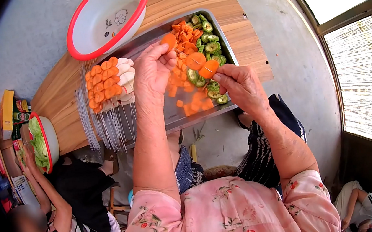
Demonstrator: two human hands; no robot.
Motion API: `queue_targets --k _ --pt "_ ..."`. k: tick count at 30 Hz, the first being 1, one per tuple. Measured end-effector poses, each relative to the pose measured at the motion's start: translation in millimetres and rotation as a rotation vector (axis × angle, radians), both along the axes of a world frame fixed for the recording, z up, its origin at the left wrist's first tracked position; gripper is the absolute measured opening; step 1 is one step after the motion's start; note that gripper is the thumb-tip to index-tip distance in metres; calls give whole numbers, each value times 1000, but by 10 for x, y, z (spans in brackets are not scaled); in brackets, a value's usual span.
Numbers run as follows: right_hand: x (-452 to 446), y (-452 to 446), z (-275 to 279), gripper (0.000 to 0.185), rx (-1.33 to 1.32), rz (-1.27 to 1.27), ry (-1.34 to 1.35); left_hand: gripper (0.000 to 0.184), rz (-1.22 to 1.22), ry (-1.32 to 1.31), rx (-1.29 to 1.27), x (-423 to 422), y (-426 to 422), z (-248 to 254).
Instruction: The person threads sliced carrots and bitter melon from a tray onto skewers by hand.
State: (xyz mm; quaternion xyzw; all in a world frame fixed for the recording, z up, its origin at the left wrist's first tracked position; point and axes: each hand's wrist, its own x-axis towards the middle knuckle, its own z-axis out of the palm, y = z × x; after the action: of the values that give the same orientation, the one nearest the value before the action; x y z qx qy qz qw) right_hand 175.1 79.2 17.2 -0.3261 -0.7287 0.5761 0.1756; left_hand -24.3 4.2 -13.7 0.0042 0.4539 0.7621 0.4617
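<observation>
Above a metal tray (169,128), my left hand (152,69) is closed in a pinch at the edge of a round carrot slice (168,40). My right hand (239,84) pinches another carrot slice (208,69), with a second slice (195,61) close beside it. A thin skewer shows at these two slices; how far it runs toward my left hand I cannot tell. Beneath my hands lie loose carrot pieces (187,32) and green ridged vegetable slices (212,47). At the tray's left, finished-looking skewers (106,81) hold carrot slices and white slices, their sticks pointing toward me.
A white basin with a red rim (76,34) stands behind the tray on the wooden table (245,36). Left, a co-worker's hands (26,159) are at a bowl of leafy greens (38,144). Shelves with packages (9,113) stand beyond. Another person (354,204) is at lower right.
</observation>
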Motion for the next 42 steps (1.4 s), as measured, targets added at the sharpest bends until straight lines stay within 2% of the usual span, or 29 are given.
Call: queue_targets --k 3,6,18,24,27,30,33,42 --pt "-3 -1 7 12 12 -7 2 14 -51 85 -15 79 9 40" --pt "-11 -3 26 12 -54 -27 -17 12 -3 231 -76 202 37 177" --pt "-15 1 15 14 -171 -49 -47 10 18 359 -108 263 16 222" --pt "-46 18 -53 13 -206 -48 33 10 -56 491 -204 254 -3 221" --pt "-97 7 6 13 -392 -89 38 10 6 445 -159 252 23 149" --pt "-109 -19 -40 14 -357 -73 81 12 14 269 -9 236 24 133" --pt "-78 -39 -43 14 -217 -50 -19 13 39 261 -12 231 25 152" --pt "-118 -78 -28 15 -232 -82 38 18 26 308 -2 251 69 142"
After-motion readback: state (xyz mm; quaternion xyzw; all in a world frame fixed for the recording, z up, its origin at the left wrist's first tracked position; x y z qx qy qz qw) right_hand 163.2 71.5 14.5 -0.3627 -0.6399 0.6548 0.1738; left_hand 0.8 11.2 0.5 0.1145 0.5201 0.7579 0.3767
